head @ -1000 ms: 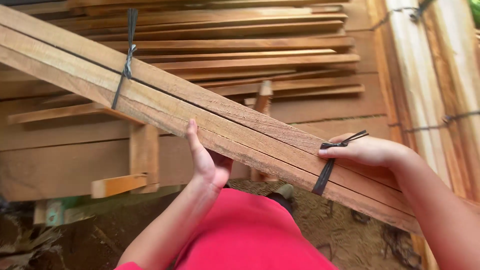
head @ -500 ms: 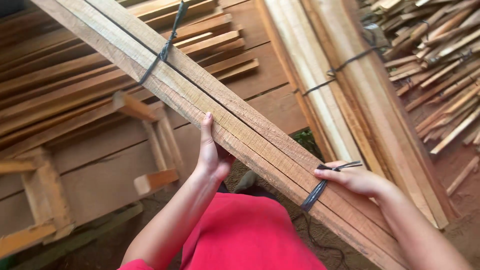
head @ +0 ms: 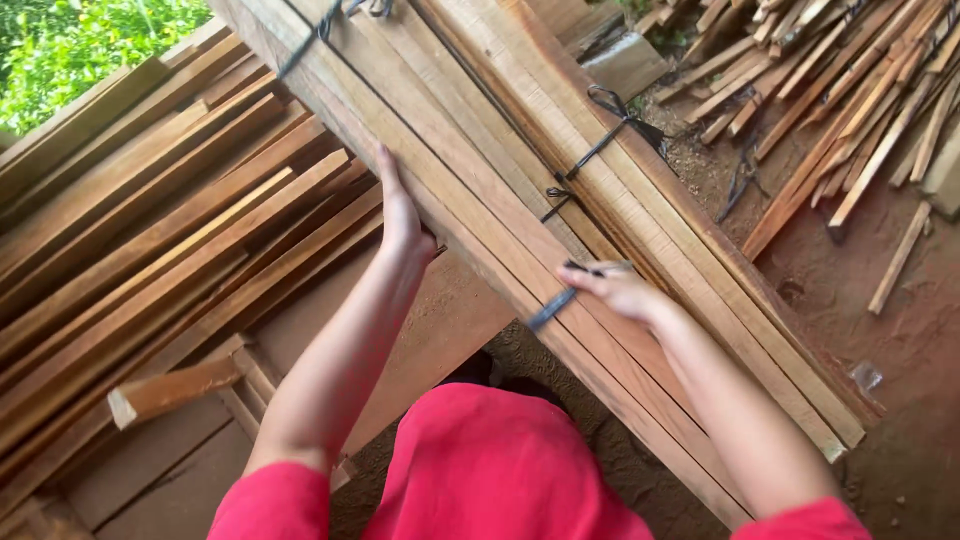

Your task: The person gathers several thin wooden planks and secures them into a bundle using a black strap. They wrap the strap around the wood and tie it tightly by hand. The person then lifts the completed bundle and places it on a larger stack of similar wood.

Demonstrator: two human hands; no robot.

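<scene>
I hold a long bundle of pale wooden planks [head: 440, 150], tied with dark straps, slanting from the upper left down to the lower right. My left hand [head: 402, 215] presses flat against the bundle's left side edge, fingers pointing up. My right hand [head: 620, 290] rests on top of the bundle by a dark strap [head: 553, 307], fingers curled over the wood. A second strapped bundle [head: 640, 190] lies right beside it on the right.
Stacked planks [head: 150, 240] fill the left side, with a wooden frame piece [head: 170, 390] below them. Loose wood strips [head: 830, 110] are scattered on red earth [head: 900, 340] at the right. Green foliage [head: 80, 40] shows at the top left.
The bundle has swung from a shallow slant to a much steeper one, and my view has turned right. A second bundle and loose strips have come into sight. Both hands stay on the bundle.
</scene>
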